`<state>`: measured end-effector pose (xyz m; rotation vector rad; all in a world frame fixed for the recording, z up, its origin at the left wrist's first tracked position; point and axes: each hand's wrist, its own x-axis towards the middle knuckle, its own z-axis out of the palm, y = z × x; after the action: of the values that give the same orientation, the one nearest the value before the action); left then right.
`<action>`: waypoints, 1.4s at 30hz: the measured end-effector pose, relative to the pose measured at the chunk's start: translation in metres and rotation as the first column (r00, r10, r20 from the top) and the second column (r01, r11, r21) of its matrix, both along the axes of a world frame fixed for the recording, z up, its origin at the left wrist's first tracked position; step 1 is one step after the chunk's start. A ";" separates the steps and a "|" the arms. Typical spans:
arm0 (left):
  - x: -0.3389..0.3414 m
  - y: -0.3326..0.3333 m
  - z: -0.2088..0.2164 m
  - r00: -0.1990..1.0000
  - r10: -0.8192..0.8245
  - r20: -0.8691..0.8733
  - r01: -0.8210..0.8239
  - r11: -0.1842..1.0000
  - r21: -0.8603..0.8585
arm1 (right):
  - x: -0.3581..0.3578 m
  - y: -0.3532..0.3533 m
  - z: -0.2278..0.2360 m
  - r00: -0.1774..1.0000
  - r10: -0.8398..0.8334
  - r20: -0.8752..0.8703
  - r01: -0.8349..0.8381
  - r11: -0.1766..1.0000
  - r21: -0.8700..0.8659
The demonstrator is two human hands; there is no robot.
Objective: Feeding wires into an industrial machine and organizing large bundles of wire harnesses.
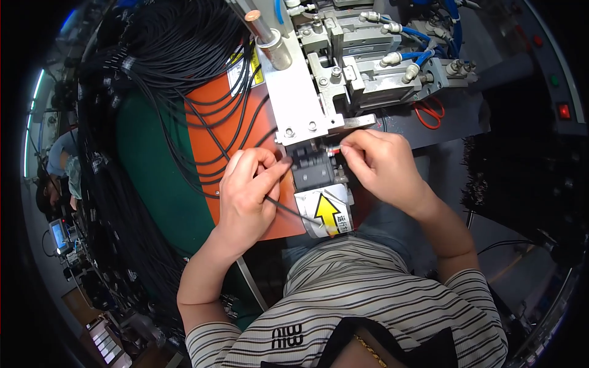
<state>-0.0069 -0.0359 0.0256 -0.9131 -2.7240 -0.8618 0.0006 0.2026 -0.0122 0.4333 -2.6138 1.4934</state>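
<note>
My left hand [247, 193] is closed around a black cable [285, 211], its thumb and forefinger meeting at the left side of a small black fixture block [313, 173]. The cable runs from under that hand toward the lower right, across a white plate with a yellow arrow [327, 210]. On the block's other side, my right hand [385, 164] pinches the end of a thin red and white wire [334, 149]. What lies inside the fingertips is hidden. The wire reaches into the block's upper right part, below the machine's white metal plate [293, 98].
Pneumatic cylinders [374, 80] with blue hoses stand behind the block. A large bundle of black cables [172, 49] lies at the far left over an orange mat [211, 116] and a green surface [147, 147]. Red-handled scissors [429, 114] rest at the right. A lit red switch [564, 111] is at the far right.
</note>
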 end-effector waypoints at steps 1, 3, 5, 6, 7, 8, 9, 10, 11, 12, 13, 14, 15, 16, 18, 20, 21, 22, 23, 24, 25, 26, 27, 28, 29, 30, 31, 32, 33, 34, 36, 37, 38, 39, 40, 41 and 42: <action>0.000 0.000 0.000 0.999 0.030 -0.025 -0.031 0.999 -0.030 | 0.002 -0.001 0.000 0.997 -0.043 -0.068 0.045 0.998 0.032; -0.002 -0.001 -0.005 0.997 0.063 -0.032 -0.064 0.997 -0.031 | 0.008 -0.004 0.023 0.999 0.026 0.046 -0.023 0.996 -0.081; -0.004 0.000 -0.006 0.995 0.094 -0.045 -0.095 0.995 -0.032 | 0.019 -0.006 0.037 0.968 0.198 0.152 -0.145 0.942 -0.301; -0.003 0.000 -0.006 0.995 0.094 -0.043 -0.095 0.995 -0.030 | 0.020 -0.007 0.035 0.968 0.197 0.154 -0.145 0.943 -0.300; -0.003 0.001 -0.005 0.998 0.069 -0.005 -0.069 0.997 -0.018 | 0.021 -0.010 0.029 0.978 0.208 0.003 -0.198 0.936 -0.292; -0.003 0.003 -0.001 0.998 0.044 0.033 -0.044 0.999 -0.005 | 0.020 -0.012 0.023 0.965 0.216 -0.148 -0.250 0.928 -0.276; -0.004 0.005 0.002 0.997 0.019 0.071 -0.020 1.000 0.008 | 0.017 -0.015 0.018 0.969 0.140 -0.204 -0.191 0.946 -0.261; -0.003 0.007 0.006 0.997 0.016 0.071 -0.016 1.000 0.010 | 0.018 -0.015 0.015 0.969 0.137 -0.204 -0.188 0.947 -0.259; -0.002 0.011 0.013 0.970 -0.110 0.219 0.086 0.989 0.120 | 0.018 -0.015 0.015 0.986 0.138 -0.092 -0.163 0.907 -0.389; -0.001 0.013 0.017 0.907 -0.239 0.345 0.161 0.957 0.239 | 0.017 -0.016 0.016 0.987 0.159 0.019 -0.127 0.850 -0.512; -0.001 0.011 0.011 0.911 -0.246 0.332 0.158 0.950 0.269 | 0.017 -0.018 0.016 0.973 0.192 0.127 -0.073 0.781 -0.620; -0.001 0.011 0.010 0.911 -0.244 0.332 0.156 0.951 0.268 | 0.018 -0.021 0.016 0.964 0.214 0.160 -0.039 0.704 -0.709; -0.001 0.012 0.009 0.916 -0.235 0.325 0.144 0.949 0.280 | 0.017 -0.019 0.017 0.963 0.216 0.159 -0.041 0.704 -0.709; -0.001 0.013 0.009 0.920 -0.226 0.319 0.132 0.948 0.291 | 0.014 -0.015 0.020 0.906 0.303 0.297 0.032 0.650 -0.759; 0.000 0.018 0.007 0.923 -0.225 0.314 0.125 0.943 0.307 | 0.008 -0.005 0.024 0.711 0.475 0.518 0.213 0.556 -0.803; 0.003 0.025 0.005 0.975 -0.220 0.005 0.218 0.968 0.127 | 0.003 0.002 0.015 0.636 0.535 0.557 0.276 0.516 -0.811; 0.005 0.029 0.004 0.961 -0.232 -0.152 0.239 0.971 0.028 | 0.001 0.005 0.008 0.602 0.609 0.516 0.268 0.455 -0.849; 0.006 0.030 0.005 0.955 -0.232 -0.182 0.234 0.972 -0.012 | -0.003 0.005 0.005 0.564 0.680 0.468 0.261 0.391 -0.883; 0.006 0.031 0.005 0.955 -0.233 -0.182 0.235 0.972 -0.013 | -0.004 0.004 0.005 0.525 0.744 0.413 0.258 0.323 -0.910; 0.005 0.033 0.004 0.956 -0.224 -0.189 0.227 0.974 -0.002 | -0.003 0.004 0.007 0.525 0.744 0.413 0.259 0.322 -0.911; 0.005 0.034 0.004 0.957 -0.214 -0.196 0.220 0.975 0.010 | 0.000 0.005 0.009 0.583 0.668 0.461 0.222 0.415 -0.882; 0.005 0.035 0.003 0.958 -0.204 -0.203 0.212 0.977 0.021 | 0.004 0.003 0.013 0.641 0.585 0.498 0.191 0.506 -0.841; 0.005 0.036 0.004 0.957 -0.205 -0.203 0.213 0.977 0.021 | 0.007 0.000 0.016 0.696 0.494 0.520 0.167 0.593 -0.787; 0.006 0.036 0.005 0.984 -0.156 -0.084 0.164 0.981 0.099 | 0.012 -0.008 0.018 0.697 0.494 0.520 0.167 0.593 -0.787; 0.007 0.037 0.007 0.993 -0.113 0.040 0.105 0.980 0.169 | 0.018 -0.018 0.021 0.838 0.362 0.409 0.107 0.626 -0.772; 0.007 0.038 0.008 0.983 -0.076 0.166 0.036 0.972 0.231 | 0.023 -0.024 0.023 0.937 0.223 0.267 0.054 0.665 -0.745; 0.005 0.040 0.008 0.971 -0.085 0.225 -0.001 0.934 0.358 | 0.028 -0.020 0.017 0.990 0.133 0.045 -0.095 0.869 -0.486; 0.005 0.039 0.008 0.971 -0.084 0.225 -0.002 0.934 0.358 | 0.031 -0.025 0.013 0.987 0.038 -0.157 -0.080 0.958 -0.276; 0.006 0.038 0.008 0.965 -0.088 0.248 -0.001 0.942 0.337 | 0.032 -0.030 0.011 0.930 -0.012 -0.367 -0.011 0.998 -0.061; 0.006 0.037 0.008 0.959 -0.091 0.270 0.001 0.949 0.316 | 0.033 -0.029 0.011 0.935 -0.016 -0.354 -0.015 0.996 -0.083; 0.006 0.037 0.009 0.952 -0.095 0.292 0.005 0.955 0.296 | 0.030 -0.022 0.012 0.979 -0.001 -0.202 -0.048 0.970 -0.240; 0.005 0.037 0.010 0.950 -0.109 0.292 0.022 0.959 0.283 | 0.026 -0.016 0.014 0.997 0.038 -0.063 -0.059 0.926 -0.373; 0.004 0.038 0.011 0.949 -0.122 0.291 0.040 0.962 0.271 | 0.022 -0.014 0.015 0.988 0.098 0.116 -0.018 0.834 -0.551; 0.003 0.038 0.011 0.947 -0.135 0.291 0.058 0.964 0.259 | 0.019 -0.012 0.015 0.943 0.189 0.275 0.060 0.715 -0.697; 0.003 0.038 0.010 0.947 -0.135 0.291 0.058 0.964 0.259 | 0.017 -0.010 0.015 0.943 0.190 0.275 0.059 0.715 -0.697; 0.003 0.038 0.007 0.942 -0.145 0.301 0.045 0.948 0.314 | 0.016 -0.009 0.014 0.906 0.265 0.331 0.072 0.673 -0.736; 0.003 0.038 0.004 0.937 -0.158 0.311 0.035 0.929 0.369 | 0.015 -0.007 0.013 0.861 0.338 0.380 0.092 0.630 -0.771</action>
<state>-0.0042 0.0021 0.0295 -0.8965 -2.6550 -1.6076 0.0159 0.1956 0.0013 0.1338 -1.8721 2.8836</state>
